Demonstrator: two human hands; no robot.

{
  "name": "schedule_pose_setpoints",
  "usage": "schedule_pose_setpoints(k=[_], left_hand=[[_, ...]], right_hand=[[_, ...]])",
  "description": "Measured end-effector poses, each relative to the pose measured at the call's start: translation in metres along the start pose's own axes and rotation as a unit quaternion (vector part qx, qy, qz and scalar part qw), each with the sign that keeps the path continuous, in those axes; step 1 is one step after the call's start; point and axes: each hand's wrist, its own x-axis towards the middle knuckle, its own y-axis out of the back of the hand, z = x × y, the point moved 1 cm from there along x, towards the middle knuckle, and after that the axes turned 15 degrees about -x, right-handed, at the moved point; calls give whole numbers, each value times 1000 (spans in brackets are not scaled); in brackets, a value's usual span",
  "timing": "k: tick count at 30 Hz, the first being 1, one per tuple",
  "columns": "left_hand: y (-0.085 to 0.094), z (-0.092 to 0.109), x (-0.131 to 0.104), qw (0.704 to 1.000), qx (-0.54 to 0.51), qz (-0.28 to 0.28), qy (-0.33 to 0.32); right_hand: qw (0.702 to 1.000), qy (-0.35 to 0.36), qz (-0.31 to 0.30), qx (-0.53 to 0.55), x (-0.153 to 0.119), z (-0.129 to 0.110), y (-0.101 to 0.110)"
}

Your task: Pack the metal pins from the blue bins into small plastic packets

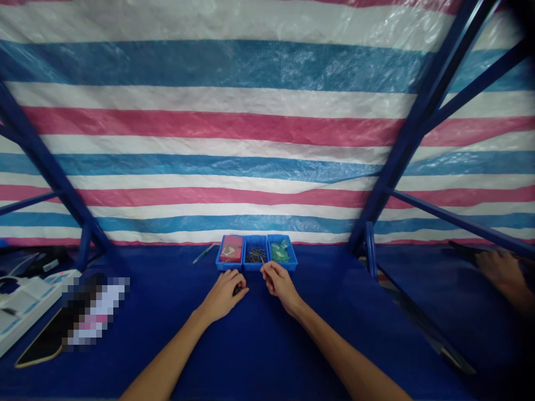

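Observation:
Three small blue bins stand side by side on the blue table. The left bin holds a red lining with small pale pieces, the middle bin a heap of dark metal screws or nails, the right bin green and clear packets. My left hand rests on the table in front of the left bin, fingers curled round some dark metal pieces. Just in front of the middle and right bins is my right hand, its thumb and fingers pinched together; what they hold is too small to name.
A pen lies left of the bins. At the left are a white power strip and a dark flat object beside a blurred patch. Blue metal posts flank the table. Another person's hand shows at far right.

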Motion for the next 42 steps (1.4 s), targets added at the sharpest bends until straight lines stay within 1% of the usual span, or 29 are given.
schedule_pose_setpoints(k=[3, 9, 16, 20, 24, 27, 30, 32, 35, 36, 40, 42], left_hand=[[0, 0, 0, 1000, 3, -2, 0], [1, 2, 0, 1000, -1, -2, 0], [2, 3, 1, 1000, -2, -2, 1], [1, 3, 0, 1000, -2, -2, 1], [1, 2, 0, 1000, 2, 0, 0], [1, 1, 0, 1000, 2, 0, -3], [1, 1, 1, 1000, 3, 1, -2], [0, 0, 0, 1000, 3, -1, -1], [-1, -2, 0, 1000, 0, -6, 2], [-1, -3, -1, 1000, -3, -6, 2], [-4, -10, -2, 1000, -27, 4, -1], [-5, -13, -3, 999, -42, 8, 4]], right_hand=[[1000, 5, 5, -2, 1, 1, 0], [998, 16, 48, -43, 2, 5, 3], [998, -8, 49, -46, 0, 1, 3], [998, -2, 46, -51, 1, 2, 2], [997, 39, 37, -61, 2, 3, 2], [994, 80, 15, -74, 1, 2, 3], [987, 109, 7, -116, 0, 3, 4], [974, 131, 21, -183, -2, 4, 4], [937, 171, 37, -302, -5, 7, 2], [923, 187, 28, -334, -5, 8, 0], [871, 235, -47, -429, -10, 8, -4], [856, 239, -64, -454, -12, 6, -5]])
